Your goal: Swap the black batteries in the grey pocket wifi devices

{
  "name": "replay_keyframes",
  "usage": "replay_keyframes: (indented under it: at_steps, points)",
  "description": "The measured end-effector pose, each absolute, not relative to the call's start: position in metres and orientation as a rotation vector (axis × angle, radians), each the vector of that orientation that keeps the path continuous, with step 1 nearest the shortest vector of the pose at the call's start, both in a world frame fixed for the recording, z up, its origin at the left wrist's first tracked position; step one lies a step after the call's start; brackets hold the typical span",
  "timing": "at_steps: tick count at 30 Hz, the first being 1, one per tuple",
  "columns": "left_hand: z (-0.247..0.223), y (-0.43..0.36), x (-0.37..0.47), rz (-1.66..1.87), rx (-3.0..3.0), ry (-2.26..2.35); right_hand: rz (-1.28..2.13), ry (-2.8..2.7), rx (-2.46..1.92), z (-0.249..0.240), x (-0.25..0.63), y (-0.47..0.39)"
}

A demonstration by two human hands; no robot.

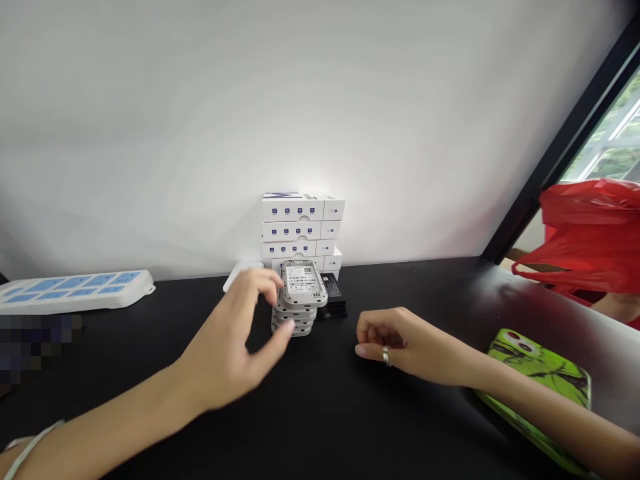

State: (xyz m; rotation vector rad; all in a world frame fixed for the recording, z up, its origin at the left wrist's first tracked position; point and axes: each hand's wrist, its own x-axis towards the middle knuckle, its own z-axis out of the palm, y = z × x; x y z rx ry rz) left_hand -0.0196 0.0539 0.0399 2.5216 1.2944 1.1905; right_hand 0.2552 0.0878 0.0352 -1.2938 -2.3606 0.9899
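A stack of white plastic device casings (299, 320) stands on the black table, the top one showing a printed label with a small square code. At its left side is my left hand (233, 333), thumb and fingers apart with nothing between them; whether the fingertips touch the stack I cannot tell. My right hand (387, 340) rests on the table to the right, fingers curled in and a ring on one of them, with nothing seen inside. Flat black batteries (334, 293) lie piled beside the casings. Behind my left fingers, a white flat piece (235, 275) is partly hidden.
Several white boxes (293, 231) are stacked against the wall behind the casings. A white and blue power strip (75, 290) lies at the left. On the right are a green patterned phone case (555, 373), partly under my right forearm, and a red plastic bag (590, 233).
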Motion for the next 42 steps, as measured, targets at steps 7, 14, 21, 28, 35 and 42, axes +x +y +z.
replay_keyframes:
  at_steps: [7, 14, 21, 28, 35, 42]
  points:
    - [0.012, 0.03, -0.025, 0.595, 2.832, 1.11, 1.076, -2.477, -1.272, 0.038, 0.259, 0.09]
    - [0.007, 0.037, -0.024, 0.439, 2.703, 1.202, 1.119, -2.548, -1.251, 0.039, 0.26, 0.09]
    - [0.011, 0.033, -0.022, 0.392, 2.644, 1.227, 1.12, -2.375, -1.267, 0.047, 0.254, 0.099]
    - [0.01, 0.033, -0.022, 0.387, 2.633, 1.224, 0.833, -2.194, -1.365, 0.068, 0.225, 0.13]
    - [0.011, 0.035, -0.021, 0.389, 2.656, 1.233, 0.764, -2.178, -1.371, 0.063, 0.19, 0.152]
    - [0.011, 0.033, -0.021, 0.412, 2.621, 1.214, 0.637, -2.162, -1.344, 0.072, 0.206, 0.114]
